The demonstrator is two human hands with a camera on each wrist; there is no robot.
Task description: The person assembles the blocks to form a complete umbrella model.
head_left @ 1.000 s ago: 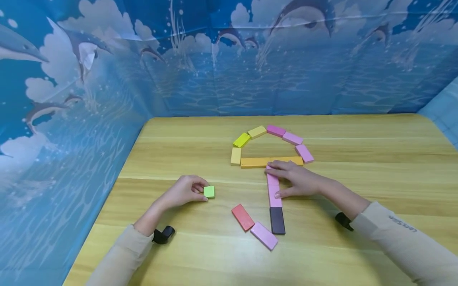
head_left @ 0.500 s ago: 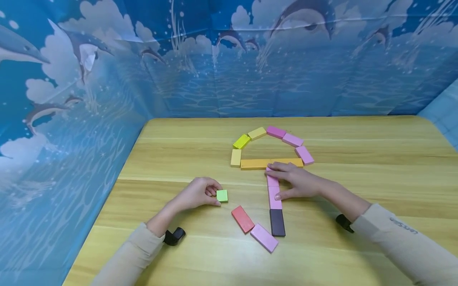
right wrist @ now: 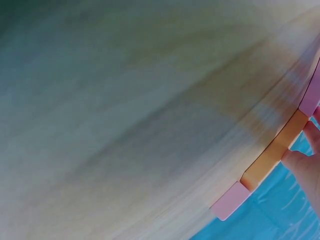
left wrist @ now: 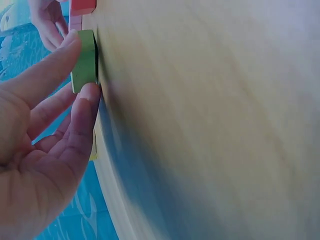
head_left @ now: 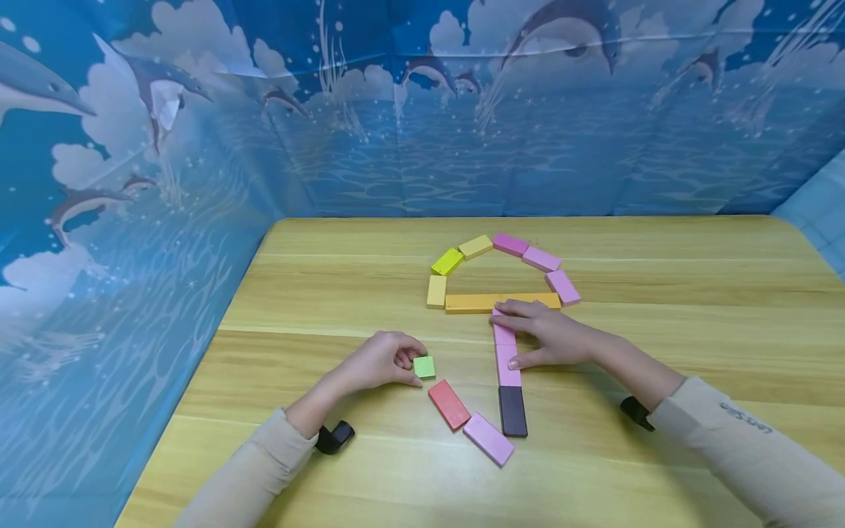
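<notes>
My left hand (head_left: 386,361) pinches a small green block (head_left: 425,367) between thumb and fingertips; the left wrist view shows this green block (left wrist: 86,62) held close to the tabletop. It is just behind the upper end of a red block (head_left: 449,405), whose lower end meets a pink block (head_left: 488,439). My right hand (head_left: 548,334) rests on two pink blocks laid end to end, the thumb at the lower pink block (head_left: 507,372) and the fingers near the upper one. A black block (head_left: 513,412) continues that column toward me.
Orange blocks (head_left: 470,303) form a bar across the column's far end. Above it curve a pale yellow block (head_left: 436,292), a bright yellow block (head_left: 448,261), a magenta block (head_left: 510,244) and several more. A blue dolphin-print cloth (head_left: 449,161) hangs behind the wooden table (head_left: 330,279).
My left hand has slid the green block rightward and slightly toward me, up near the red block. The right hand has stayed on the pink column.
</notes>
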